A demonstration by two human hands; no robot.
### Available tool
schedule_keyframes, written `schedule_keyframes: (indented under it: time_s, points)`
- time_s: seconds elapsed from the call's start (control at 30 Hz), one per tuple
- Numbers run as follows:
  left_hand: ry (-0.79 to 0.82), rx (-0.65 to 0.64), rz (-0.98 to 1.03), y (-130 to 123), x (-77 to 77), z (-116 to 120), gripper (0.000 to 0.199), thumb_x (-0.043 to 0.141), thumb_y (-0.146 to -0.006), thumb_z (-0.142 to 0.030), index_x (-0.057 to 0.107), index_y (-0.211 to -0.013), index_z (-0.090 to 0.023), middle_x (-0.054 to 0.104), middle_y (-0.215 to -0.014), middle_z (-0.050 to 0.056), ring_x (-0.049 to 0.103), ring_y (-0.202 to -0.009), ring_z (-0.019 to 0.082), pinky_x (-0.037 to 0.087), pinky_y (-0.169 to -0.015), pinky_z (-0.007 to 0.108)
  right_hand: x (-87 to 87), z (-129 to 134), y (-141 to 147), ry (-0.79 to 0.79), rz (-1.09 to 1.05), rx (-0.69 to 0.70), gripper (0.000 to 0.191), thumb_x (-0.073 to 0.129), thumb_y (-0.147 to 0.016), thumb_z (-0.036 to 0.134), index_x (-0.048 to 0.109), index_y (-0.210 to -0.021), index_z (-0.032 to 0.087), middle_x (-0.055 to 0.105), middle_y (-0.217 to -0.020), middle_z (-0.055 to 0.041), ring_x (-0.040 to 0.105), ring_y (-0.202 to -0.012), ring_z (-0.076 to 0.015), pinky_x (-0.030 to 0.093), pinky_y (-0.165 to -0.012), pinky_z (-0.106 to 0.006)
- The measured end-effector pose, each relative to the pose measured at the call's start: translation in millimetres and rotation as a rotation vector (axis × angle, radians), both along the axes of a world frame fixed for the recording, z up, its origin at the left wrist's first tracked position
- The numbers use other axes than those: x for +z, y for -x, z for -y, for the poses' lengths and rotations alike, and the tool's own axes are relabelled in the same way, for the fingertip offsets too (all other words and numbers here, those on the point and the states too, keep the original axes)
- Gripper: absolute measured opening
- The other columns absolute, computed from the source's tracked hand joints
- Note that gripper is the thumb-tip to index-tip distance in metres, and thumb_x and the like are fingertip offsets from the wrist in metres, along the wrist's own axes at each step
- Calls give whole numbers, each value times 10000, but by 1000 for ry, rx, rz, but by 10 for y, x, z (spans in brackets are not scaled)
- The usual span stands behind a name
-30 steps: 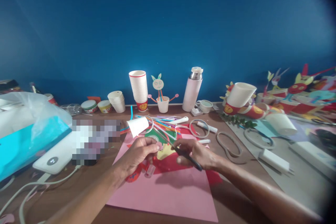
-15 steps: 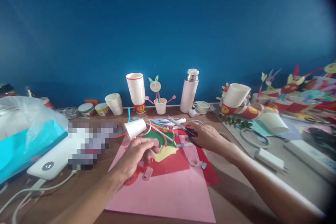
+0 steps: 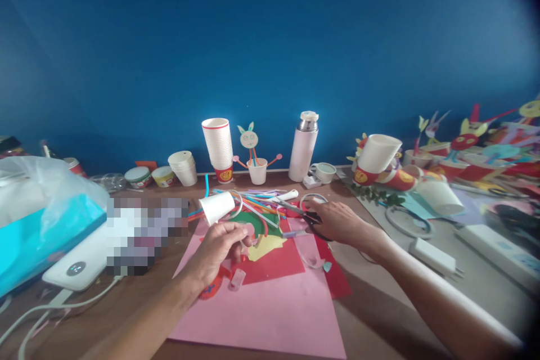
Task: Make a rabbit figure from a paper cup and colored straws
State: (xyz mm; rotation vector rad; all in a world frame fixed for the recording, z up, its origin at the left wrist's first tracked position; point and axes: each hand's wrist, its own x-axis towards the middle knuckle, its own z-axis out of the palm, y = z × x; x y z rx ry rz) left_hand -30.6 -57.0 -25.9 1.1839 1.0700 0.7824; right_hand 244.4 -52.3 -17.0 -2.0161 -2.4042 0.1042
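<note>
My left hand (image 3: 221,250) is closed in a pinch on a small pink paper circle (image 3: 250,229), held above the coloured paper. At the right, my right hand (image 3: 337,220) has its fingers stretched out over the black handles of the scissors (image 3: 310,216). The blades lie low and point left over the pile of drinking straws (image 3: 257,205). Beyond my left hand a white paper cup (image 3: 217,206) rests on its side. Beneath both hands are a yellow paper scrap (image 3: 266,247), red paper (image 3: 274,264) and a large pink sheet (image 3: 270,315).
At the back stand stacked paper cups (image 3: 218,146), a paper-cup figure (image 3: 257,171) and a thermos (image 3: 302,149). Tape rolls (image 3: 314,198) lie close to my right hand. A power bank (image 3: 80,264) with cables is left; more cup figures (image 3: 464,143) crowd the right.
The scissors have come down and lie flatter, and my right hand has shifted slightly right with its fingers loosened. My left hand still holds the pink paper circle in nearly the same place.
</note>
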Motion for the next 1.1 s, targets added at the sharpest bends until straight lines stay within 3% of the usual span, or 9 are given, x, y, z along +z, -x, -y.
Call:
schedule_keyframes:
  time_s: [0.3,0.53,0.8,1.1]
  points:
    - [-21,18,59,1,-52,-20,212,561,-754,-302,617,-647,-128,604,-662,36,460,-464,73,373,-470,206,148,43,-7,118,-18,31,574,526,-707,211,425,-1273,222,643,-973,-88,610,-821,-244,388,-638,-292]
    - [-43,0,65,-1,-15,4,212,586,-738,-326,599,-632,-142,554,-599,5,454,-472,73,373,-488,207,78,34,25,42,59,26,462,514,-717,183,523,-1177,221,618,-1038,-92,598,-884,-251,412,-682,-314]
    - [-10,37,126,-6,-61,-9,123,617,-714,-278,567,-724,-167,492,-535,-42,424,-454,71,442,-552,253,89,43,36,54,61,10,489,483,-748,137,498,-1216,281,618,-1077,-66,581,-947,-233,408,-730,-297]
    - [-9,52,132,-24,-80,-6,130,633,-696,-266,551,-688,-165,499,-481,-46,467,-436,81,461,-570,272,93,45,31,70,98,-3,457,499,-767,223,504,-1222,271,618,-1080,-87,585,-945,-267,411,-712,-322]
